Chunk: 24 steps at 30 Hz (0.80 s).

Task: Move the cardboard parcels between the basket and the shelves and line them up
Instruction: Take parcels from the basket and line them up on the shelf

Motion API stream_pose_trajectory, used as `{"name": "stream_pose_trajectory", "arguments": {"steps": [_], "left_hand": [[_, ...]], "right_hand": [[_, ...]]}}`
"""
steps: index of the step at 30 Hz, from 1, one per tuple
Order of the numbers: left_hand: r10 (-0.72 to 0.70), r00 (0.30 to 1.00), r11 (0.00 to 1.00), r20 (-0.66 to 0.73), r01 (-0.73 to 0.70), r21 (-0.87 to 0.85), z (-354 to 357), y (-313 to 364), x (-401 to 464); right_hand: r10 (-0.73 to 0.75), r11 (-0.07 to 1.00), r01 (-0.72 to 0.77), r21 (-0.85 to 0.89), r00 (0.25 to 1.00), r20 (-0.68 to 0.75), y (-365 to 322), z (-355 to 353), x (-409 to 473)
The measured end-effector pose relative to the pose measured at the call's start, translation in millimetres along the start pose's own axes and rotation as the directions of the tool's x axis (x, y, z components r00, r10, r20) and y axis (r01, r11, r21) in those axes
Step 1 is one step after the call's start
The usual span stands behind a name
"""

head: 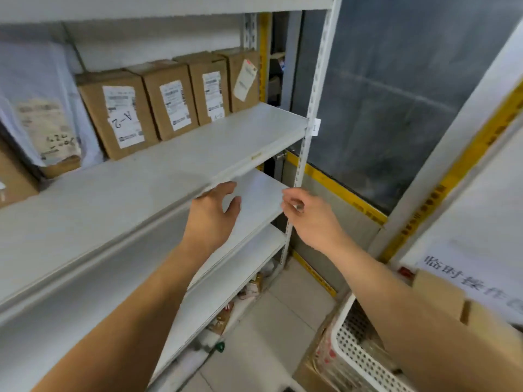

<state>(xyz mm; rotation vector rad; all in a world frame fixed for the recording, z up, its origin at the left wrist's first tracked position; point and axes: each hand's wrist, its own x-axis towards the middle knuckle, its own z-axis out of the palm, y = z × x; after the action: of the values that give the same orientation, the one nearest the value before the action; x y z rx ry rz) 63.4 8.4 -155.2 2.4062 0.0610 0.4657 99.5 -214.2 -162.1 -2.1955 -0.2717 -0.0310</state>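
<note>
**Head view: four parcels lined up, both hands free**

The head view shows four cardboard parcels (167, 100) standing in a row at the back of the shelf (198, 154). The left hand (210, 216) and right hand (307, 219) hover with loose fingers, holding nothing. I judge the basket (356, 360), bottom right, comes next.

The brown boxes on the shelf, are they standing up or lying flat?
Standing up. All four cardboard boxes stand on end in a row, labels facing out.
</note>
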Motion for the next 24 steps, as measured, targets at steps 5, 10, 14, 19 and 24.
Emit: {"name": "stream_pose_trajectory", "arguments": {"steps": [5,10,14,19,24], "left_hand": [[0.069,0.976,0.996,0.208,-0.057,-0.062,84.5,58.9,-18.6],[0.109,0.906,0.994,0.41,-0.101,-0.04,181.2,123.2,-49.1],[0.117,0.821,0.992,0.558,-0.118,-0.034,258.2,177.9,-75.4],[0.095,0.747,0.993,0.658,-0.12,-0.007,345.3,222.7,-108.3],[0.061,0.676,0.995,0.734,-0.1,0.01,412.8,237.6,-124.2]], "right_hand": [[0.184,0.975,-0.193,-0.114,0.979,-0.085,83.0,-63.6,-64.1],[0.372,0.917,-0.385,-0.101,0.92,-0.124,167.0,-121.4,-136.0],[0.479,0.866,-0.497,-0.06,0.858,-0.187,233.0,-170.3,-184.8],[0.598,0.794,-0.608,-0.003,0.781,-0.177,316.4,-216.5,-225.7],[0.703,0.709,-0.702,0.059,0.698,-0.135,370.0,-227.0,-234.1]]}}
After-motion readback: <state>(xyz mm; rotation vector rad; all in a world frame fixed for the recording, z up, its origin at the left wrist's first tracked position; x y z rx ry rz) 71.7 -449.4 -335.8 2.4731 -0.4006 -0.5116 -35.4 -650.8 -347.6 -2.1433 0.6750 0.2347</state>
